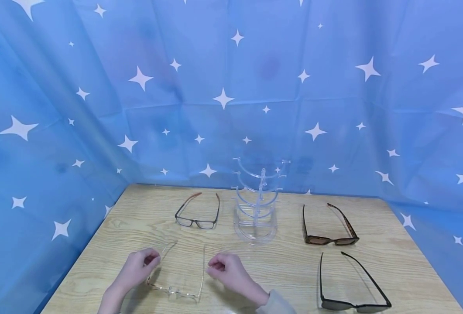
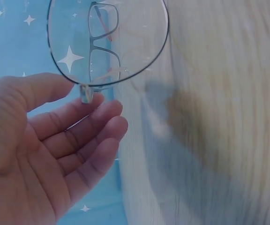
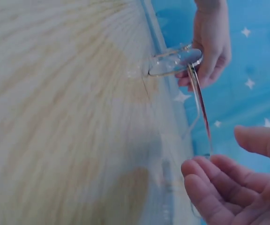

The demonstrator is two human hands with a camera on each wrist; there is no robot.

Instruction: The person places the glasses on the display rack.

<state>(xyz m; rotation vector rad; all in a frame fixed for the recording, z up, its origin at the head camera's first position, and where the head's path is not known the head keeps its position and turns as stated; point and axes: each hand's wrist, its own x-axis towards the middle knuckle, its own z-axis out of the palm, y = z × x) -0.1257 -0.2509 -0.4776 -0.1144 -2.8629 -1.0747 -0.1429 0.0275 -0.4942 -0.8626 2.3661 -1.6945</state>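
Observation:
Thin gold-rimmed eyeglasses [image 1: 172, 291] stand unfolded low on the table, their temples pointing away from me. My left hand [image 1: 137, 267] is at the left temple, thumb and index finger on either side of it. In the left wrist view, the hinge of the round-lensed eyeglasses [image 2: 86, 93] shows between the thumb and index finger of my left hand [image 2: 64, 126]; the exact contact is hidden. Beside the right temple is my right hand [image 1: 231, 272]. The right wrist view shows the right hand's [image 3: 233, 183] thumb and fingers apart, the temple's end near the fingertips.
A clear tiered display rack [image 1: 256, 222] stands at the back centre. Dark-framed eyeglasses [image 1: 195, 223] lie left of it. Tortoiseshell sunglasses [image 1: 333, 240] and black sunglasses [image 1: 354, 305] lie at right. A blue star-patterned curtain [image 1: 223, 131] surrounds the wooden table [image 1: 286, 270].

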